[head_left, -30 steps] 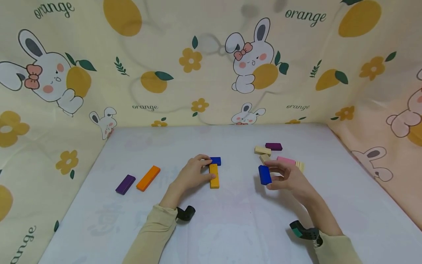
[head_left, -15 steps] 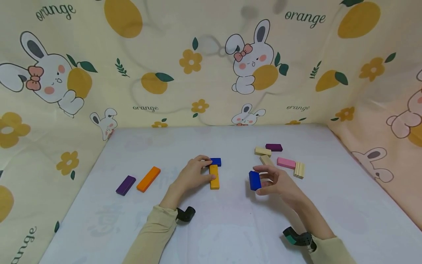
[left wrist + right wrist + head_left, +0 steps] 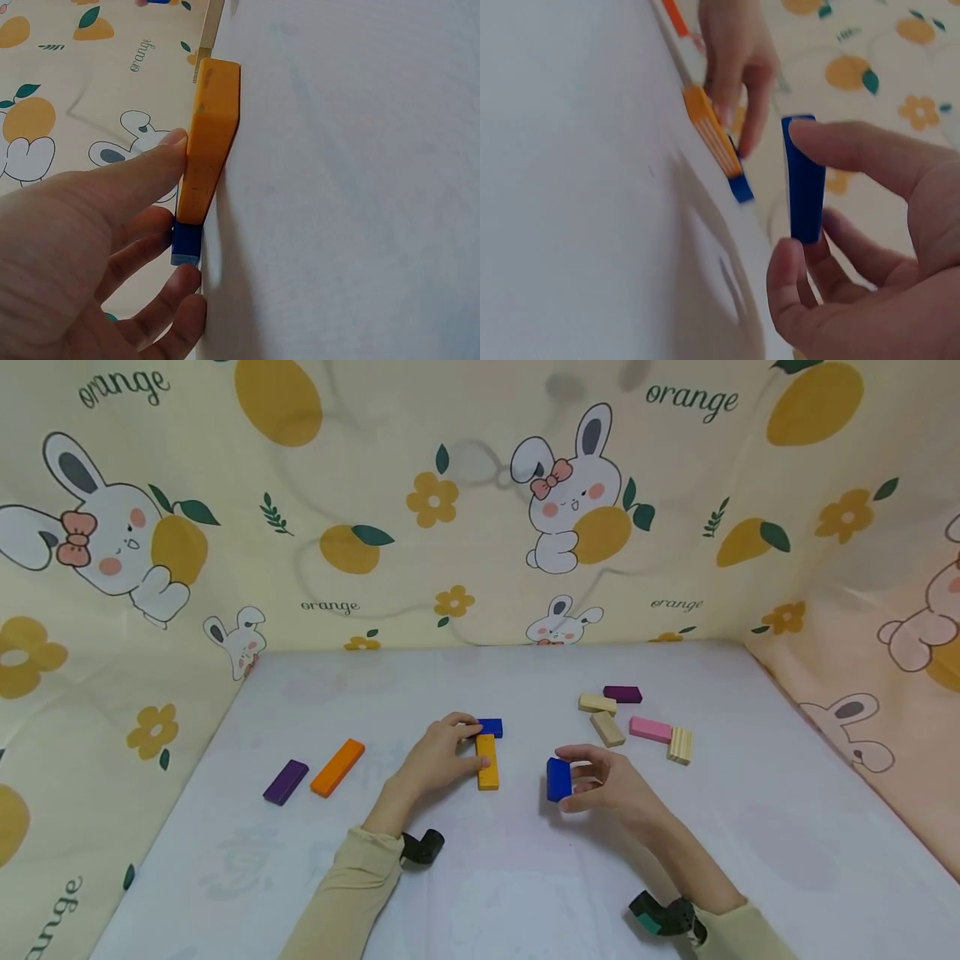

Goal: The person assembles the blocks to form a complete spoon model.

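A yellow wooden block (image 3: pixel 487 768) points toward me on the table, with a blue block (image 3: pixel 492 727) set crosswise at its far end. My left hand (image 3: pixel 438 756) steadies the pair: the thumb rests on the yellow block, the fingertips at the blue one's left end. In the left wrist view the thumb presses the side of the yellow block (image 3: pixel 210 135). To the right, my right hand (image 3: pixel 611 785) pinches a second blue block (image 3: pixel 558 779) upright between thumb and fingers, above its shadow. The right wrist view shows the thumb on the top end of that block (image 3: pixel 806 187).
At left lie a dark purple block (image 3: pixel 286 782) and an orange block (image 3: pixel 337 767). Behind my right hand are a maroon block (image 3: pixel 623 694), two plain wooden blocks (image 3: pixel 607 729), a pink block (image 3: pixel 650 729) and a ridged pale block (image 3: pixel 680 746). A printed cloth (image 3: pixel 465 552) surrounds the table.
My right hand has carried the blue block left and toward me, away from the loose blocks at right, which show fully now. The left hand stays where it was.
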Demonstrator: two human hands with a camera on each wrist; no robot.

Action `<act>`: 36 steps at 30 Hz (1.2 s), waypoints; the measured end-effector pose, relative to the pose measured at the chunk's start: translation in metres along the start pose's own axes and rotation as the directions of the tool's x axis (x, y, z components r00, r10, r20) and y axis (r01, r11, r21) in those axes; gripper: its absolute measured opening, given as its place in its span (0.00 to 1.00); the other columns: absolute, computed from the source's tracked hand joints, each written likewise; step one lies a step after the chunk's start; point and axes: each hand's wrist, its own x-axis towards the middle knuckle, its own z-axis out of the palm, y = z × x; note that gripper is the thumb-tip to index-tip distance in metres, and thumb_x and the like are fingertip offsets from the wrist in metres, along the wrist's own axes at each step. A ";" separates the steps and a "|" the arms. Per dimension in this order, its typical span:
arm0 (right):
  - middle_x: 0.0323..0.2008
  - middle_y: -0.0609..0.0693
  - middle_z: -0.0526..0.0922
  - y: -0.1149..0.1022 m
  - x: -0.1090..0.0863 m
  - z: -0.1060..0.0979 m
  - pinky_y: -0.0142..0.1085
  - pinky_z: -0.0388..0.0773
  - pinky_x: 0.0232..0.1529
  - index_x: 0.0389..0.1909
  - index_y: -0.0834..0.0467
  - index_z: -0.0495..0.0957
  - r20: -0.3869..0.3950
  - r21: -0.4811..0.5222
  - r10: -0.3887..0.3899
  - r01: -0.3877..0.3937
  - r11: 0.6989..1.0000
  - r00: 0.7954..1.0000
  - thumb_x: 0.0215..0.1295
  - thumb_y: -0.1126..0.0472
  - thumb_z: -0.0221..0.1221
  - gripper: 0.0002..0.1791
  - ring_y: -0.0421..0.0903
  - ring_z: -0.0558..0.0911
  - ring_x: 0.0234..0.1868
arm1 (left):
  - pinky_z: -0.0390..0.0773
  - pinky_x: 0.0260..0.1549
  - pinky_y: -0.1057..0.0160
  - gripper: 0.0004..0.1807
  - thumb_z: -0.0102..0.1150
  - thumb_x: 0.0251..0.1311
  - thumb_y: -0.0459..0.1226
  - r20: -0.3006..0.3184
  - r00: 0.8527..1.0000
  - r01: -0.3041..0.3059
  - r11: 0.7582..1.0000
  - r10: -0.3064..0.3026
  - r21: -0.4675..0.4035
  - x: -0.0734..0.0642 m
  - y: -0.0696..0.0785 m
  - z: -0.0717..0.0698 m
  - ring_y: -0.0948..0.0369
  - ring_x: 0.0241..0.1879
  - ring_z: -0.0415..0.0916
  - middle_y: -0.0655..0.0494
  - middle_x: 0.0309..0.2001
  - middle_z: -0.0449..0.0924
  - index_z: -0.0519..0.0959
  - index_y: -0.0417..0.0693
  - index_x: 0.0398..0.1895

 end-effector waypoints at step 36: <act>0.48 0.51 0.80 -0.014 0.007 0.068 0.33 0.80 0.37 0.57 0.61 0.76 0.149 -0.172 -0.008 0.034 0.985 0.989 0.43 0.71 0.77 0.36 0.50 0.76 0.38 | 0.65 0.63 0.51 0.32 0.67 0.60 0.51 -0.006 1.000 0.017 1.000 -0.017 0.002 0.000 0.000 0.001 0.51 0.64 0.63 0.54 0.67 0.67 0.75 0.46 0.65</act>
